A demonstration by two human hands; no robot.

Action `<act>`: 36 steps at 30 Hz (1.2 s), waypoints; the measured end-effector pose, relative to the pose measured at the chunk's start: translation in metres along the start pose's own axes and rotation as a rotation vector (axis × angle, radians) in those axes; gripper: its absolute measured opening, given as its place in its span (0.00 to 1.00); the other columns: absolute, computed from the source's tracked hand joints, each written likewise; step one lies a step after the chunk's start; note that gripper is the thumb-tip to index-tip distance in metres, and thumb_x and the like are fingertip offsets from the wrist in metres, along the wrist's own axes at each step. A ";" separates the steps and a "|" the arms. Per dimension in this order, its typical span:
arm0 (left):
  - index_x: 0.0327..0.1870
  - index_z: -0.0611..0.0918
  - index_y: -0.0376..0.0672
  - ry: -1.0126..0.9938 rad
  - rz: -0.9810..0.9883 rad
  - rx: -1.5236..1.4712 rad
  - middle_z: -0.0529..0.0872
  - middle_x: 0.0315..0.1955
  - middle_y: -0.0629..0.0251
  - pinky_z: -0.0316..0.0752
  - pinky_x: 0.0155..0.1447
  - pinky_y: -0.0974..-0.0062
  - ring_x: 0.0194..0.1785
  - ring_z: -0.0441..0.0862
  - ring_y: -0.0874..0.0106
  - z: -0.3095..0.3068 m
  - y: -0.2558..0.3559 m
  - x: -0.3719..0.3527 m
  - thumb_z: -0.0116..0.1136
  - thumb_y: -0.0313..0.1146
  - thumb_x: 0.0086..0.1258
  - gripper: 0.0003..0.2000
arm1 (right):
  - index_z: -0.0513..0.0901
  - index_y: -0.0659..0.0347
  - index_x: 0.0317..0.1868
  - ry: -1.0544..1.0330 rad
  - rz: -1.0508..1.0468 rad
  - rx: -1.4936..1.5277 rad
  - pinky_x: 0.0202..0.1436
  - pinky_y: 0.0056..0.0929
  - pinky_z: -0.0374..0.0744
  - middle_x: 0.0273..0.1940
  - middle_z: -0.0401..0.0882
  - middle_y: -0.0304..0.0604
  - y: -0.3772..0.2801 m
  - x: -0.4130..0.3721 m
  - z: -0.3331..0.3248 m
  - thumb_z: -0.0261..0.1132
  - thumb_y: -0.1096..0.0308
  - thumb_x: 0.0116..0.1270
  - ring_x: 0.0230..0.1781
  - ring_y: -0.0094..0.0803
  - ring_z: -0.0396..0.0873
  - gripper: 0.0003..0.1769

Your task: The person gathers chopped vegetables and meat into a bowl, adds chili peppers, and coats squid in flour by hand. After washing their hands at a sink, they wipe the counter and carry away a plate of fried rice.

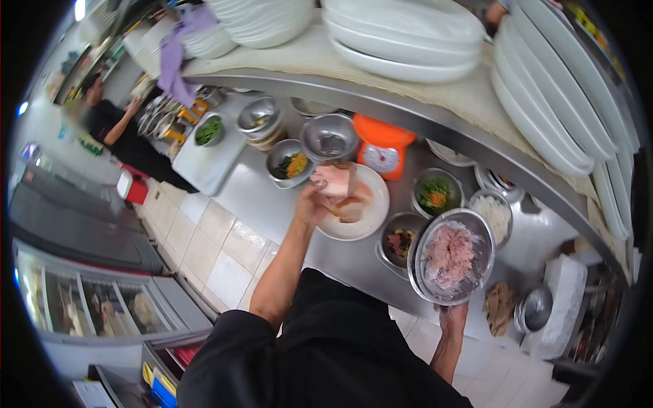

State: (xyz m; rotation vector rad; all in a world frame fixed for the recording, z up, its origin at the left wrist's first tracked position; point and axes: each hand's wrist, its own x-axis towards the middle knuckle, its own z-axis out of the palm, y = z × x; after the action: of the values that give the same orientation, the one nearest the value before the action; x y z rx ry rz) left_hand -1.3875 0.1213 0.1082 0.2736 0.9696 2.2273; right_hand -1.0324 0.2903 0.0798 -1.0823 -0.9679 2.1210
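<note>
My left hand [313, 205] is closed round a pale pink block of meat [333, 179], held over the left part of a white plate [371, 221]. Wet reddish liquid and a small brownish piece [349, 213] lie on that plate. My right hand [452, 318] grips the near underside of a metal bowl [486, 272] filled with minced pink meat [449, 254]; its fingers are mostly hidden beneath it. Just left of this bowl is a metal bowl of dark and reddish pieces [400, 242]. Behind them sits a bowl of chopped greens with something orange [433, 194].
An orange scale [385, 146] stands behind the plate. Stacked white dishes [408, 34] fill the shelf above the counter. A bowl of white shreds [491, 215] is at the right, crumpled brown paper [500, 308] nearer. Another person [119, 129] stands at the far left.
</note>
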 end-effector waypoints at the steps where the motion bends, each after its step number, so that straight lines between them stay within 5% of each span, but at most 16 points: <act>1: 0.55 0.68 0.40 -0.002 -0.008 -0.093 0.75 0.49 0.58 0.71 0.58 0.60 0.53 0.75 0.63 0.000 0.003 -0.007 0.59 0.35 0.54 0.26 | 0.69 0.58 0.49 -0.050 0.008 -0.010 0.16 0.25 0.65 0.31 0.75 0.42 -0.004 0.000 0.004 0.51 0.56 0.68 0.19 0.28 0.71 0.16; 7: 0.57 0.66 0.42 0.010 -0.014 -0.294 0.71 0.54 0.57 0.68 0.60 0.56 0.58 0.70 0.60 0.005 0.029 -0.061 0.61 0.34 0.52 0.28 | 0.70 0.54 0.51 -0.174 0.017 -0.139 0.17 0.25 0.64 0.36 0.77 0.39 -0.017 -0.012 0.044 0.49 0.52 0.66 0.23 0.28 0.73 0.19; 9: 0.57 0.66 0.42 -0.008 0.002 -0.321 0.70 0.55 0.57 0.67 0.62 0.56 0.59 0.69 0.60 0.011 0.047 -0.084 0.61 0.34 0.51 0.29 | 0.71 0.54 0.51 -0.047 0.121 -0.149 0.17 0.25 0.64 0.37 0.77 0.38 -0.028 -0.031 0.063 0.50 0.51 0.66 0.24 0.29 0.74 0.20; 12: 0.58 0.64 0.41 0.064 0.041 -0.373 0.72 0.53 0.60 0.67 0.61 0.62 0.56 0.71 0.65 0.019 0.104 -0.148 0.61 0.30 0.49 0.31 | 0.71 0.54 0.51 -0.106 0.129 -0.171 0.19 0.27 0.67 0.38 0.77 0.39 -0.039 -0.075 0.085 0.49 0.51 0.65 0.27 0.31 0.75 0.21; 18: 0.56 0.66 0.39 0.187 0.170 -0.304 0.73 0.50 0.60 0.68 0.60 0.67 0.55 0.72 0.68 -0.088 0.176 -0.209 0.62 0.30 0.48 0.31 | 0.67 0.50 0.56 -0.344 0.190 -0.272 0.20 0.24 0.65 0.44 0.75 0.35 0.028 -0.076 0.201 0.49 0.48 0.65 0.33 0.29 0.74 0.23; 22: 0.54 0.67 0.39 0.353 0.179 -0.263 0.74 0.47 0.62 0.70 0.56 0.70 0.51 0.73 0.70 -0.140 0.230 -0.246 0.63 0.31 0.47 0.30 | 0.67 0.55 0.55 -0.420 0.183 -0.247 0.19 0.27 0.68 0.41 0.76 0.39 0.054 -0.110 0.295 0.51 0.48 0.64 0.29 0.30 0.75 0.25; 36: 0.54 0.68 0.38 0.275 0.232 -0.265 0.74 0.47 0.59 0.69 0.57 0.68 0.51 0.73 0.66 -0.296 0.422 -0.141 0.62 0.32 0.46 0.30 | 0.70 0.58 0.51 -0.374 0.183 -0.311 0.19 0.26 0.68 0.37 0.77 0.40 0.141 -0.120 0.488 0.51 0.52 0.66 0.25 0.30 0.74 0.21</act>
State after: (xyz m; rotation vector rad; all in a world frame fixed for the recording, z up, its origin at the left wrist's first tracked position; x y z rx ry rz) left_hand -1.6252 -0.3466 0.2112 -0.0455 0.7990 2.6249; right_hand -1.4044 -0.0477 0.2210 -0.9621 -1.4619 2.4344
